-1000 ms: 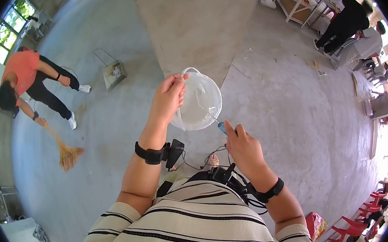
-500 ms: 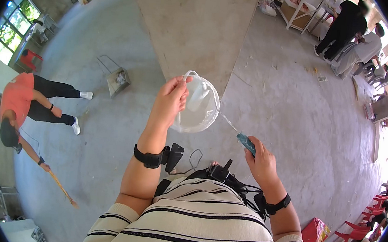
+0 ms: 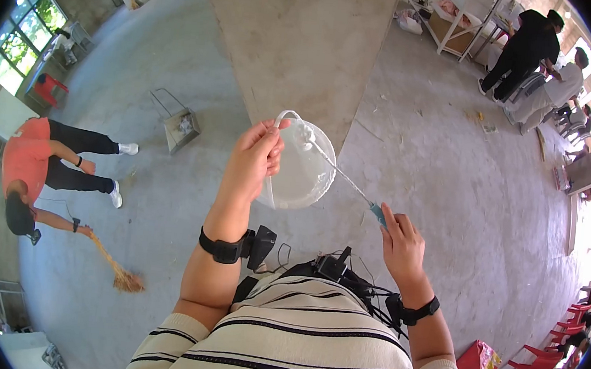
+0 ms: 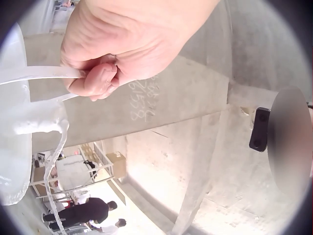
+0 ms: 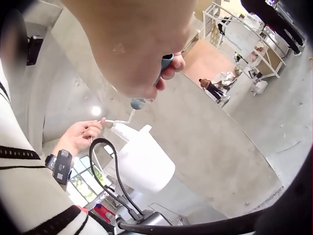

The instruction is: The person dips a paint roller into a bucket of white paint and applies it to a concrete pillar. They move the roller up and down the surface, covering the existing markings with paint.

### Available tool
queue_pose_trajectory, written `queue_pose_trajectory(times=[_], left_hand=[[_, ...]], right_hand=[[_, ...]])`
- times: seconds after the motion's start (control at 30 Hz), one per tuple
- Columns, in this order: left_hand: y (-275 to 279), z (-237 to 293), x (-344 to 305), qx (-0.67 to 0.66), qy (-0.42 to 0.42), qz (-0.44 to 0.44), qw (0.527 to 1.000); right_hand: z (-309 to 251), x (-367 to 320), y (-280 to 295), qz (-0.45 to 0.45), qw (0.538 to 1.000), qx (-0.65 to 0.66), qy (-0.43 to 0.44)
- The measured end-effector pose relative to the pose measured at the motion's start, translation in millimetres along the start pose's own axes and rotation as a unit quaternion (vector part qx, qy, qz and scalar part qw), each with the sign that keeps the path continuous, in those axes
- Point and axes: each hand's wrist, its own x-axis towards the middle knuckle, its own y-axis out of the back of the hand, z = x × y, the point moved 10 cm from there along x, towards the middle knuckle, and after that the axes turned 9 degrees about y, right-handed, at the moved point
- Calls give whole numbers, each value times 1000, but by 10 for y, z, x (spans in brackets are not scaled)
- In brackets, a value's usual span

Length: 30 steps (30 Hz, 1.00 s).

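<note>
My left hand [image 3: 254,158] grips the bail handle of a white plastic bucket [image 3: 296,181], which hangs below it in front of me. The fingers are curled round the thin white handle [image 4: 44,73] in the left wrist view. My right hand [image 3: 403,246] holds a small paint roller by its blue handle [image 3: 378,214], out to the right of the bucket. The roller's wire rod is coated in white and crosses the bucket's rim. Its white roller head [image 4: 41,117] is at the bucket's mouth, covered in wet-looking white paint. In the right wrist view the hand hides most of the blue handle [image 5: 138,103].
A broad concrete pillar [image 3: 295,42] rises just beyond the bucket. On the left a person [image 3: 27,159] sweeps with a broom [image 3: 126,278], near a dustpan [image 3: 181,129]. Black cables [image 3: 370,291] hang at my waist. Red chairs [image 3: 538,364] and a red bag [image 3: 477,366] are at right.
My right hand has moved away from the bucket to the right and toward me, drawing the paint roller's head up to the rim. The left hand keeps its grip. The sweeping person's broom has swung.
</note>
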Motion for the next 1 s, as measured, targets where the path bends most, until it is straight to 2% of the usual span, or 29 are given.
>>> queue_pose_trajectory(times=[0.2,0.27,0.6,0.67,0.7,0.77,0.87,1.0], left_hand=[[-49,30,-2,-15,1,-20,1000],[-41,26,-7,-13,2,-25,1000],[-92,31,-32,-8,-3,-29,1000],[-36,-37,-2,-32,16,-12,999],[-65,5,-3,-31,-3,-20,999],[-66,-46,-6,-22,24,-14,999],[-77,-31,-15,-20,19,-15,999],[-59,9,-9,-33,12,-23,999]], right_hand=[[0,35,-10,26,999,9,23],[34,-7,-21,27,999,40,-9],[101,-63,33,56,996,72,-21],[228,-129,-24,36,989,122,-79],[219,-127,26,53,990,115,-69],[224,-150,-17,41,983,161,-80],[224,-180,-109,44,972,209,-98],[186,-169,-4,33,974,197,-104]])
